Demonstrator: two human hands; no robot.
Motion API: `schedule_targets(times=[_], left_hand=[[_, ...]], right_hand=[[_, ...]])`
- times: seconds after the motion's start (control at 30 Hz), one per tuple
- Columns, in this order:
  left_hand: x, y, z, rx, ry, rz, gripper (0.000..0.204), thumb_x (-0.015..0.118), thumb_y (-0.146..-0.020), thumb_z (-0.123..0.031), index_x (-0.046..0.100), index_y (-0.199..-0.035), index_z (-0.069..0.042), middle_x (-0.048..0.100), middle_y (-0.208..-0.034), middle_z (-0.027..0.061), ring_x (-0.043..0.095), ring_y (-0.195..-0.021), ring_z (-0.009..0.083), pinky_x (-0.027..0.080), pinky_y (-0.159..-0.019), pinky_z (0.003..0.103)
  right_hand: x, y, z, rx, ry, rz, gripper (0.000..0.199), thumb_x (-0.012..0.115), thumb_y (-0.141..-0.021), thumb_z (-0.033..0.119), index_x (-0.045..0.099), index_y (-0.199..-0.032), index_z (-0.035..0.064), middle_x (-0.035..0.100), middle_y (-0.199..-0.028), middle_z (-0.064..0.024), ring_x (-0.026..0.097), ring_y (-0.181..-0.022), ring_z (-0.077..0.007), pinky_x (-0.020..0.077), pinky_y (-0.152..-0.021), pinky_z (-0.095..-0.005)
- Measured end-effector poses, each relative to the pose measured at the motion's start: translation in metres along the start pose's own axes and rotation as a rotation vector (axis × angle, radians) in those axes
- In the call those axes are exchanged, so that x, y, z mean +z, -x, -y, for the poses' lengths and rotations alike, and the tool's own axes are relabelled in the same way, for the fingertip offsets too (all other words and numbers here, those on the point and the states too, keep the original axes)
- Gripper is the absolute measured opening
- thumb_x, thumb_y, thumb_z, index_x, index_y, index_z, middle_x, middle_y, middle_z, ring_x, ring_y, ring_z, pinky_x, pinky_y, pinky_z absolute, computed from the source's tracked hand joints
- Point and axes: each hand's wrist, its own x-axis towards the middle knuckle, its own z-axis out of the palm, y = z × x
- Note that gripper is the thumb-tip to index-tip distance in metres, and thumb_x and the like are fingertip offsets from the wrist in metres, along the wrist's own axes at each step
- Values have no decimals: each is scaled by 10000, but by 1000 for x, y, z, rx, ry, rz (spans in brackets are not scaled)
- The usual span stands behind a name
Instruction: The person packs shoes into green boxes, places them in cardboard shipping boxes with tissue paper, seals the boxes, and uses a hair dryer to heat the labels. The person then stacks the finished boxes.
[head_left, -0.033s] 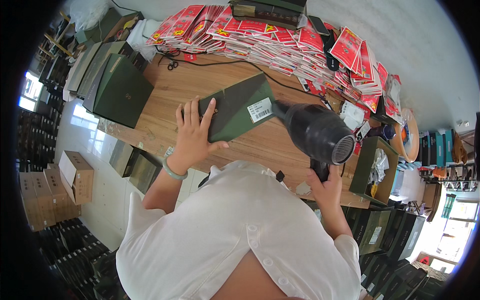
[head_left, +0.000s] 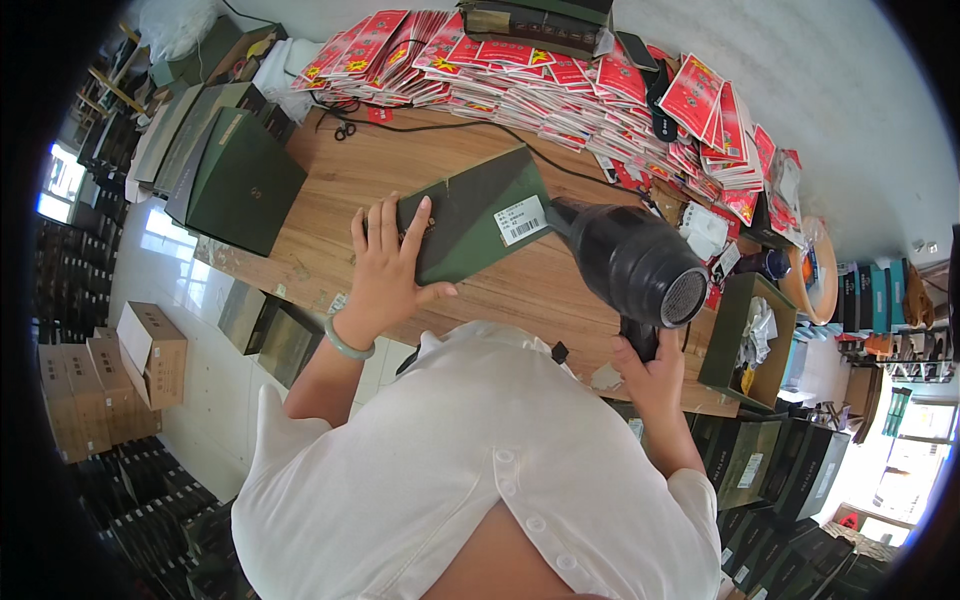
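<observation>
A flat dark green box point(head_left: 480, 215) with a white barcode label lies on the wooden table point(head_left: 400, 170). My left hand point(head_left: 385, 265) rests on the box's left end, fingers spread, with a pale green bangle on the wrist. My right hand point(head_left: 650, 375) grips the handle of a black hair dryer point(head_left: 630, 260). The dryer's barrel is held just right of the box, its nozzle pointing at the box's right end and its grilled back end facing me.
Stacks of red packets point(head_left: 560, 70) cover the table's far side, with a black cable point(head_left: 450, 125) and scissors point(head_left: 345, 130) in front. More green boxes point(head_left: 240, 180) stand at the left end, an open green box point(head_left: 745, 340) at the right. Cardboard cartons point(head_left: 150, 350) sit on the floor.
</observation>
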Motion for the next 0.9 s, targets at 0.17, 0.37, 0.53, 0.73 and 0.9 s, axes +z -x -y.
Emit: schedule_targets(times=[0.17,0.37,0.53,0.73,0.9], left_hand=[[0,0,-1,8,-18,-2,1071,478,-782,-784,320,-1496,-2,350,-1402,335,354,-1243,484,208,-1076,615],[0,-1,-2,-6,18,-30,1063,569,-730,-748,344,-1501,-52,364,-1390,325,358,-1232,473,212,-1072,622],[0,1,-1,-3,-6,-5,1081,497,-765,-786,324,-1497,-9,345,-1409,334,350,-1253,483,199,-1081,624],[-1,0,-2,-7,-1,-7,1075,512,-760,-781,334,-1494,-15,341,-1413,332,352,-1252,485,199,-1082,624],[2,1,-1,-6,-13,-9,1071,498,-765,-787,342,-1492,-16,349,-1407,333,352,-1251,487,203,-1079,622]], right_hand=[[6,-9,2,-93,74,-33,564,733,-891,213,457,-1334,1,568,-792,-30,501,-520,-72,417,-446,-241],[10,-12,12,21,1,0,562,747,-878,207,474,-1335,27,576,-800,-33,513,-542,-72,427,-463,-240],[12,-12,27,137,-14,28,593,781,-842,253,504,-1309,14,648,-932,-89,586,-746,-144,474,-677,-279],[17,-12,14,23,-13,-6,538,750,-876,213,488,-1302,15,577,-784,-23,519,-565,-81,447,-499,-247],[18,-12,29,172,-80,29,600,780,-840,262,503,-1300,-6,675,-985,-120,630,-848,-178,501,-790,-307]])
